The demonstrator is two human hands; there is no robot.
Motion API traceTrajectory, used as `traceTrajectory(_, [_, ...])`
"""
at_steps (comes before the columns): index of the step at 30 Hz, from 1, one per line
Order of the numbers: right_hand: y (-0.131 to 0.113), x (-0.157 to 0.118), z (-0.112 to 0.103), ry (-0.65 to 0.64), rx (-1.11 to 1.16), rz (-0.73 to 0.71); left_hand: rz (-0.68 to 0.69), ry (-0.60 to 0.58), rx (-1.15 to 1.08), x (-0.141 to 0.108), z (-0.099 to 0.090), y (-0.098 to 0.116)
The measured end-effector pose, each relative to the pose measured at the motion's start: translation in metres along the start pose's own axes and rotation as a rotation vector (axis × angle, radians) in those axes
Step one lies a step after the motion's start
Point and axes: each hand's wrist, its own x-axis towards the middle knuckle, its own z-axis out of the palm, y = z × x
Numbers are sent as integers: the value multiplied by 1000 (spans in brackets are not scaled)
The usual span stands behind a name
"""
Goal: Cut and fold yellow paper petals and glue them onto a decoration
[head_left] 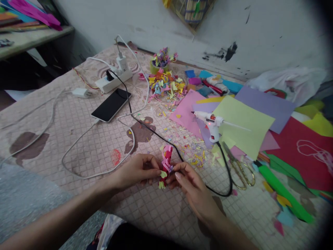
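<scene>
Bare forearms (75,210) lead forward; both hands (192,184) pinch a red, butterfly-trimmed piece (166,165) directly between them.

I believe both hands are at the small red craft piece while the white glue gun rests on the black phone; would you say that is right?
Not quite: in the head view, the white glue gun rests on coloured paper sheets, not on the black phone. The left hand and right hand are indeed at the small red craft piece.
</scene>
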Motion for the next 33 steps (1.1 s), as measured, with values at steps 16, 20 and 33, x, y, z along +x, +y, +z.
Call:
traceTrajectory(16, [0,1,0,-18,-16,2,58,54,41,2,8,-8])
traceTrajectory(20, [1,2,0,-18,-31,2,55,78,37,3,10,-9])
traceTrajectory(33, [3,3,-1,-29,-7,-8,55,97,-29,3,12,-6])
